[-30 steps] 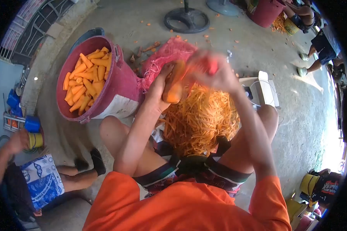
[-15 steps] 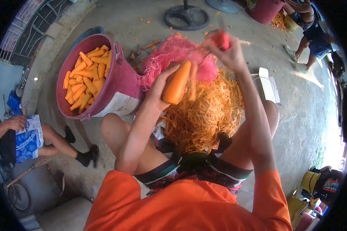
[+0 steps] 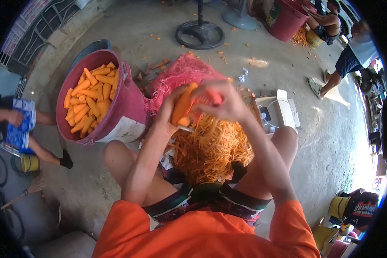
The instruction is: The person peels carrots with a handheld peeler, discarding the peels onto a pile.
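Observation:
My left hand (image 3: 164,115) is wrapped round a thick orange carrot (image 3: 183,105), which stands tilted in front of me. My right hand (image 3: 230,104) is closed on a red-handled peeler (image 3: 214,95), against or very close to the carrot's right side; blur hides the exact contact. Below both hands, between my legs, lies a heap of carrot peelings (image 3: 217,150). Just beyond them is a pink mesh sack (image 3: 189,69), its contents hidden.
A large pink tub (image 3: 135,96) of peeled carrots (image 3: 90,92) stands to my left. At right sits an open white box (image 3: 284,107). A fan-like stand base (image 3: 200,35) is ahead. Other people are at left (image 3: 19,120) and far right (image 3: 352,53); another pink tub (image 3: 288,19) stands farther back.
My right hand with the peeler has come down from beyond the carrot to its right side. The view has shifted slightly. The person at left has moved leftward; the standing person at right shows more fully.

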`<state>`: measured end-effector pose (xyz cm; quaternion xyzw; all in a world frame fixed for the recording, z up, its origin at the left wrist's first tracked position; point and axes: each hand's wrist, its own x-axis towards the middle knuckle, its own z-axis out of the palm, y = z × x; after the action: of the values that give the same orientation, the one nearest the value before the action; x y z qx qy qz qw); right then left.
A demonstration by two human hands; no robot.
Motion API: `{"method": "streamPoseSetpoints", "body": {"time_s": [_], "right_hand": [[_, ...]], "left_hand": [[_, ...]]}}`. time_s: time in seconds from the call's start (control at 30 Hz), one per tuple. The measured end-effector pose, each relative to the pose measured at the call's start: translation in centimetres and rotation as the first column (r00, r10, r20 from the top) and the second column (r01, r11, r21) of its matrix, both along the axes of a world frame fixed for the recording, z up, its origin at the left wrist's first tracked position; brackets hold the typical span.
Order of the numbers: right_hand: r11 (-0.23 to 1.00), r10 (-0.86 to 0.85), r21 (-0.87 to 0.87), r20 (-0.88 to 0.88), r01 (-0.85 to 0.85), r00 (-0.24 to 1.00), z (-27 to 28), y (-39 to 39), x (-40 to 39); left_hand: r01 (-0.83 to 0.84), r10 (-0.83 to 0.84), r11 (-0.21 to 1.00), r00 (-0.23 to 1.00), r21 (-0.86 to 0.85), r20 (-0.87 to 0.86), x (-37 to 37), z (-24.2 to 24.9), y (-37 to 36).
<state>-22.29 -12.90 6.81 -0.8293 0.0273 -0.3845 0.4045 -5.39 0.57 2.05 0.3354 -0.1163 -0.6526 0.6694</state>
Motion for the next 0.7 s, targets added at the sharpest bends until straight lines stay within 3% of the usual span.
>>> {"method": "streamPoseSetpoints", "body": {"time_s": [0.07,0.1,0.2,0.27,0.3,0.33,0.4,0.43,0.47,0.5,0.53,0.6,0.63,0.67,0.7], "right_hand": [[0.981,-0.004,-0.193,-0.079,-0.011,0.997,-0.1,-0.2,0.0],[0.964,-0.07,0.253,-0.077,0.087,0.995,-1.9,-1.8,0.2],[0.946,-0.155,0.286,-0.011,0.152,0.988,-1.0,-5.0,-0.8],[0.943,-0.024,0.332,-0.011,0.026,1.0,-0.2,-1.3,-0.2],[0.997,0.076,0.023,-0.078,-0.074,0.994,0.9,1.0,-0.1],[0.941,0.137,-0.288,-0.16,-0.179,0.978,1.5,2.0,0.3],[0.951,0.168,-0.244,-0.117,-0.192,0.979,-0.3,-1.1,0.6],[1.0,0.003,0.025,-0.055,-0.002,0.998,-1.2,-3.2,0.4],[0.941,-0.171,0.29,-0.036,0.174,0.985,-0.9,-4.0,0.6],[0.943,-0.165,0.287,-0.034,0.168,0.986,-1.1,-3.8,0.4],[0.911,-0.097,0.402,-0.003,0.091,0.995,-0.5,-2.8,0.4],[0.851,-0.023,0.526,0.033,0.002,0.999,0.5,0.1,0.4],[0.989,0.08,0.128,-0.026,-0.076,0.996,1.5,1.6,0.7],[0.942,0.143,-0.288,-0.115,-0.171,0.983,1.8,2.3,1.0],[0.964,0.105,-0.231,-0.113,-0.129,0.988,-0.2,0.4,0.9]], "left_hand": [[0.046,-0.046,0.998,0.999,0.035,0.002,-0.4,-0.2,0.9],[0.135,-0.135,0.991,0.988,0.002,0.072,0.0,-0.7,1.1],[0.109,-0.108,0.99,0.994,0.092,-0.015,0.0,0.2,1.2],[0.001,-0.005,0.998,0.998,0.068,0.055,-0.5,0.5,1.1],[0.025,-0.028,0.998,0.999,0.054,0.046,0.0,-0.4,1.2],[0.059,-0.061,0.998,0.997,0.035,0.041,0.2,-0.8,1.1],[-0.004,0.004,1.0,1.0,0.031,-0.019,-1.1,0.4,1.5],[0.0,-0.003,0.997,1.0,0.08,0.028,-1.3,0.8,1.6],[0.0,-0.009,0.993,0.997,0.118,0.077,-1.1,1.0,1.5],[0.067,-0.077,0.992,0.992,0.105,0.097,-0.4,0.8,1.5],[0.058,-0.069,0.993,0.993,0.102,0.101,0.2,0.4,1.1],[0.087,-0.089,0.983,0.996,-0.164,-0.005,0.8,-0.7,1.1],[0.026,-0.027,0.999,0.999,-0.027,-0.027,0.1,0.1,1.0],[0.025,-0.026,0.999,1.0,-0.019,-0.018,0.2,0.2,0.9],[0.037,-0.038,0.999,0.999,-0.031,-0.013,0.1,0.0,0.9]]}}
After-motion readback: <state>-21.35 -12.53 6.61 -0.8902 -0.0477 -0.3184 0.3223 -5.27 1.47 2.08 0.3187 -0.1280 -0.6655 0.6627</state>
